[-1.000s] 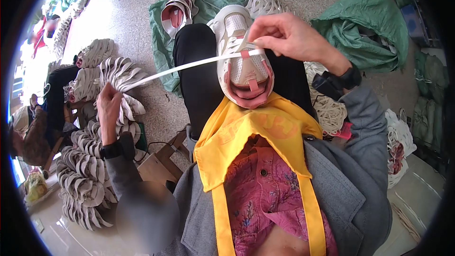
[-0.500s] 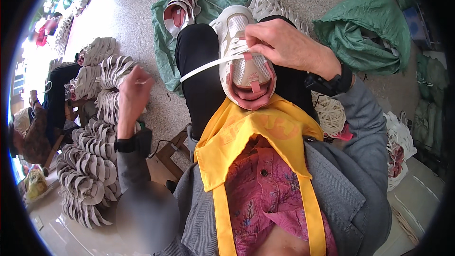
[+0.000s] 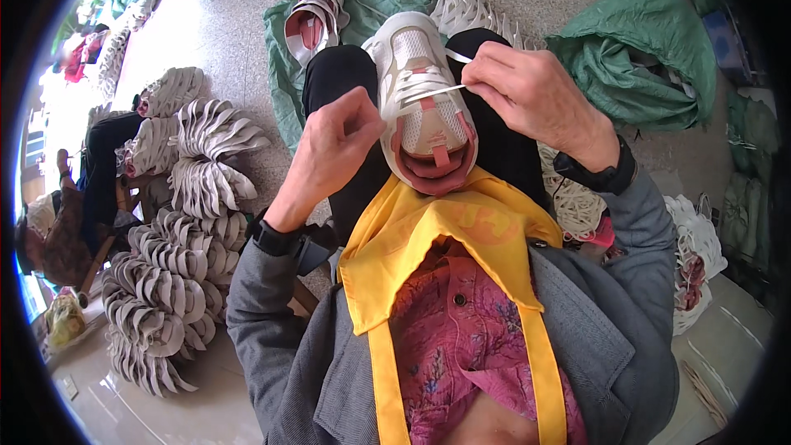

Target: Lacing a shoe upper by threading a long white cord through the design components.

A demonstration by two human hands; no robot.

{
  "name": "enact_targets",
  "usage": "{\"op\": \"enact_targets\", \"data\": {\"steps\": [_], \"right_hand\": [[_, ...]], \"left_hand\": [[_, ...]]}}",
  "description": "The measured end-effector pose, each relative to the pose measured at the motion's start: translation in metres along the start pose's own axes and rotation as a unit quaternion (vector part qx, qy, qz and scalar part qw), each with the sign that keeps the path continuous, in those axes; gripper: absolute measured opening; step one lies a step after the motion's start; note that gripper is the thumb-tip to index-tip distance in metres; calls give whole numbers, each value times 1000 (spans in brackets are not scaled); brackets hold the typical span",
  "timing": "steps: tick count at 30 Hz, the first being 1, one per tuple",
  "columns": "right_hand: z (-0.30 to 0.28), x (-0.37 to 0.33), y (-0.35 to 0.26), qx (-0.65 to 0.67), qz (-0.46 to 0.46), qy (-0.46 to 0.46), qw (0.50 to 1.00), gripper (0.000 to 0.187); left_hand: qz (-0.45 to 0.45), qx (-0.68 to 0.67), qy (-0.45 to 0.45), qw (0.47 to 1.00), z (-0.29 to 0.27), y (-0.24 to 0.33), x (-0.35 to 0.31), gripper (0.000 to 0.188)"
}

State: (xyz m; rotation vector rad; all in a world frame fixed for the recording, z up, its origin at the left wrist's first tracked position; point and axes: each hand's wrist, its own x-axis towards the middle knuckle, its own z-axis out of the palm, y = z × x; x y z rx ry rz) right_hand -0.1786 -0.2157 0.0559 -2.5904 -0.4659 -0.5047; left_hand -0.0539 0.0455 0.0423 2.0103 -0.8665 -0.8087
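A white and beige sneaker (image 3: 414, 58) with pink trim lies between my knees, its toe pointing away and its pink-lined opening toward me. White lacing crosses its tongue. My right hand (image 3: 540, 99), at the shoe's right side, pinches a white shoelace (image 3: 441, 91) that runs taut across the tongue. A lace loop also sticks out beyond those fingers. My left hand (image 3: 334, 148) is closed, its fingertips at the left edge of the shoe by the lacing. Whatever those fingertips hold is hidden.
Stacks of beige shoe uppers (image 3: 156, 280) fill the floor at left. More uppers (image 3: 313, 21) lie on a green sheet (image 3: 280, 74) ahead. A green sack (image 3: 634, 58) stands at far right, above a bundle of white laces (image 3: 574, 206). Someone's dark-clad leg (image 3: 103, 165) shows at left.
My left hand has come from the far left to the shoe's left edge. My right hand has moved slightly right, drawing the lace, whose loose length no longer hangs out left.
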Motion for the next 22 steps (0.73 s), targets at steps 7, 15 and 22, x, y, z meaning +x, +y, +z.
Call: {"op": "enact_targets", "data": {"steps": [7,15,22], "right_hand": [[-12,4,-12,-60,-35,8,998,13],[-19,-1,-25,-66,-40,24,997,16],[-24,-33,4,84,112,44,989,17]], "left_hand": [[177,120,122,969,8,13,7,13],[162,-11,-17,987,26,43,37,22],[87,-236,-9,968,-34,29,21,11]]}}
